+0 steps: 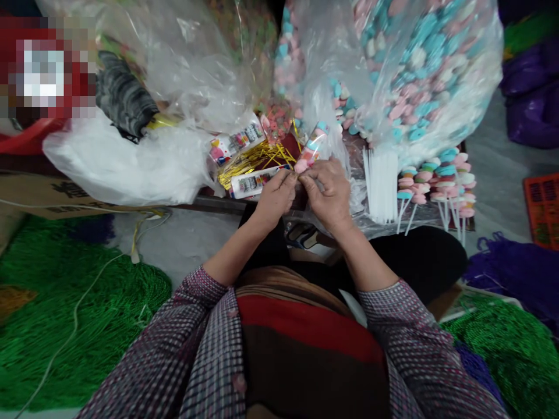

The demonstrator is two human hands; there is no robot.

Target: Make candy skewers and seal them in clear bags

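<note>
Both my hands meet at the lower end of a wrapped candy skewer [311, 148], a stack of pink and blue sweets in clear film that tilts up and to the right. My left hand [274, 195] is closed in a pinch on the film at the skewer's base. My right hand [328, 189] is closed round the same end, fingers curled. Just left of the hands lies a heap of gold twist ties [253, 158] and a flat printed label card [253, 181].
Large clear bags of pink, blue and white sweets [428, 64] stand behind. A bundle of white sticks [381, 183] and several finished candy skewers [441, 180] lie to the right. Green bead strands [65, 302] and purple bead strands [519, 273] cover the floor at either side.
</note>
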